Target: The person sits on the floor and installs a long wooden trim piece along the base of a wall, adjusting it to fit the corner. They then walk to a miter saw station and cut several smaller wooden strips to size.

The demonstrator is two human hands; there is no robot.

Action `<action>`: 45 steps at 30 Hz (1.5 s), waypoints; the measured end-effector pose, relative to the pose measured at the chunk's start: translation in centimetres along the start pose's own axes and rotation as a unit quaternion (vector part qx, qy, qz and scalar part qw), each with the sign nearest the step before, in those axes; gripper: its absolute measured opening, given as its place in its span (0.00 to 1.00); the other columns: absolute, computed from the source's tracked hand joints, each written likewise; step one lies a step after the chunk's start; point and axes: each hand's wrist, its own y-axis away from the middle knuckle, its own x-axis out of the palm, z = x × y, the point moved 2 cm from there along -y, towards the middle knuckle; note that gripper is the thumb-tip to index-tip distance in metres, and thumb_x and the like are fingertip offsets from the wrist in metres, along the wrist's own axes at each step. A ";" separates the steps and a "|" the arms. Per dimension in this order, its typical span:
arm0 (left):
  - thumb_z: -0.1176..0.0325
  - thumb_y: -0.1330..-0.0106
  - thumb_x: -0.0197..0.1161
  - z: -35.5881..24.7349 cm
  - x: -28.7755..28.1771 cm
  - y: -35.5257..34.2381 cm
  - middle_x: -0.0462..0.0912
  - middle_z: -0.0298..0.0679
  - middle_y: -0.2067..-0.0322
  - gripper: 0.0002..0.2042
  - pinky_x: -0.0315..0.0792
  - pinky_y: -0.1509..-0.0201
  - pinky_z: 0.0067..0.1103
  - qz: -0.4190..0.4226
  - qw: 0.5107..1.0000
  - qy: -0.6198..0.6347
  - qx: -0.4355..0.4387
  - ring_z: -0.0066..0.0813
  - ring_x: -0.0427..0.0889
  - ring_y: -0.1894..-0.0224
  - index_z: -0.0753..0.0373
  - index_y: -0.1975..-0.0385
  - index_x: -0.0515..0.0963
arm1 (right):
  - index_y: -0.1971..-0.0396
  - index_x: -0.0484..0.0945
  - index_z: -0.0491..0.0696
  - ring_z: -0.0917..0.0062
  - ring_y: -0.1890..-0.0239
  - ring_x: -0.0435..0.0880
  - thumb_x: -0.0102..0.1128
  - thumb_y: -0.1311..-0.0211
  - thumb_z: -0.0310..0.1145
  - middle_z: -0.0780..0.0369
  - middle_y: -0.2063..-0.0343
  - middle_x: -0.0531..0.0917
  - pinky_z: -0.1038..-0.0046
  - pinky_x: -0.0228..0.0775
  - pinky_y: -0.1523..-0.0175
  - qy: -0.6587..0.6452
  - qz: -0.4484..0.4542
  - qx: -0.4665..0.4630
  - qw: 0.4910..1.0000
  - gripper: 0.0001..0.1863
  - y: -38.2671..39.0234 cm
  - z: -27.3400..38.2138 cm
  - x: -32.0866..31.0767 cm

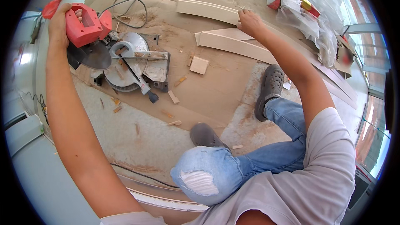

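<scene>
My left hand (61, 25) is wrapped round the red handle of a miter saw (83, 29), its fingertips showing through the grip. The saw's head is raised, and its round blade (96, 56) hangs to the left of the grey turntable (121, 77). Over to the right, my right hand (251, 23) is closed on the edge of a long pale wooden board (208, 11). Its fingertips are partly hidden against the wood. That board lies among several long strips, with another board (237, 45) just nearer to me.
Cardboard sheeting (212, 96) covers the floor, strewn with sawdust and offcuts, among them a square wood block (199, 65). A grey cable (143, 12) loops behind the saw. Plastic bags (321, 21) lie at the far right. My shoes (268, 87) rest near the boards.
</scene>
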 end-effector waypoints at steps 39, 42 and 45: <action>0.68 0.42 0.61 0.2 0.1 -4.5 0.80 0.49 0.77 0.09 0.79 0.71 0.38 -0.054 0.990 0.011 0.129 0.44 0.82 0.77 0.69 0.69 0.78 | 0.66 0.75 0.46 0.60 0.67 0.85 0.64 0.38 0.41 0.57 0.69 0.81 0.59 0.77 0.64 -0.182 0.015 -0.209 0.961 0.14 1.2 28.9 -3.8; 0.68 0.42 0.61 0.0 0.8 -3.8 0.80 0.49 0.76 0.10 0.79 0.70 0.39 -0.028 0.994 0.064 0.081 0.45 0.82 0.76 0.69 0.68 0.78 | 0.64 0.75 0.45 0.61 0.67 0.85 0.63 0.37 0.42 0.56 0.68 0.82 0.60 0.78 0.65 -0.172 0.020 -0.227 0.958 0.15 -0.3 29.3 -3.3; 0.68 0.42 0.61 -0.1 0.4 -3.9 0.80 0.50 0.75 0.10 0.80 0.70 0.39 -0.032 0.995 0.062 0.073 0.45 0.82 0.76 0.70 0.67 0.78 | 0.64 0.74 0.44 0.59 0.67 0.85 0.61 0.37 0.39 0.55 0.66 0.81 0.60 0.78 0.65 -0.171 -0.006 -0.242 0.955 0.13 -0.7 30.5 -3.1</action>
